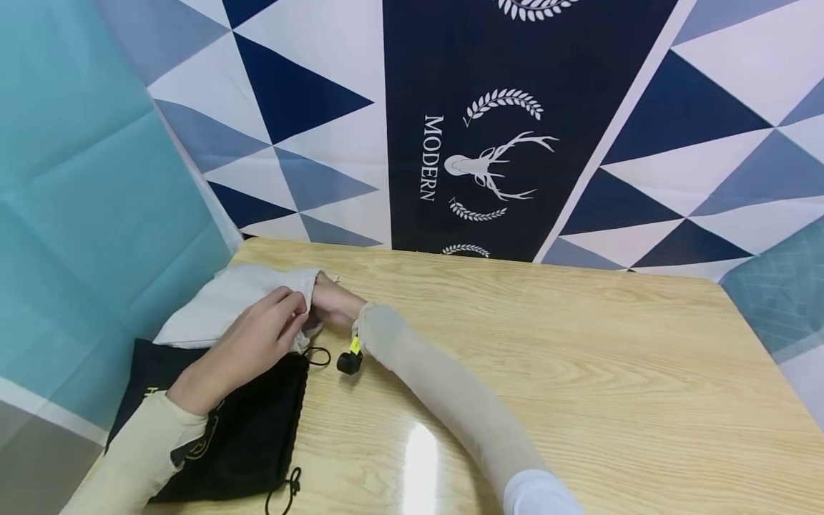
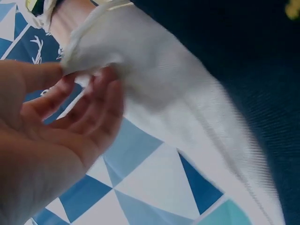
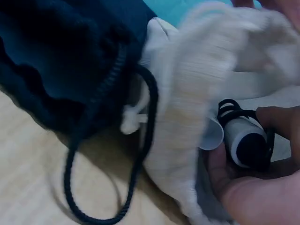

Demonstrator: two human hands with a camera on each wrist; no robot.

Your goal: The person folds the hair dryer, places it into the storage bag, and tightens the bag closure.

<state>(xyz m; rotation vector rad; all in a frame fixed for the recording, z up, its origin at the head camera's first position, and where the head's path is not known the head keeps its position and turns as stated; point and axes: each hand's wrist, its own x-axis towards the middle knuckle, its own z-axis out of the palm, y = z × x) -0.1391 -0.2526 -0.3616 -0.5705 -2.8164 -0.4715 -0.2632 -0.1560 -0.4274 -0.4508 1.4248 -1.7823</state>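
Observation:
A white cloth drawstring bag (image 1: 212, 304) lies at the table's far left, its mouth toward the right. My left hand (image 1: 260, 332) pinches the upper edge of that mouth between thumb and fingers, holding the cloth up. My right hand (image 1: 337, 300) reaches into the mouth, and the head view hides its fingers. In the right wrist view, thumb and fingers of the right hand (image 3: 262, 192) grip a white cylinder with a black end (image 3: 241, 140) and a black cord coiled about it. Beside it inside the bag shows a pale, rounded rim (image 3: 213, 135).
A black drawstring bag (image 1: 257, 422) with yellow print lies flat in front of the white bag, under the left forearm. Its black cord (image 3: 154, 93) loops onto the wooden table (image 1: 579, 357). Patterned cloth (image 1: 322, 93) hangs behind the table.

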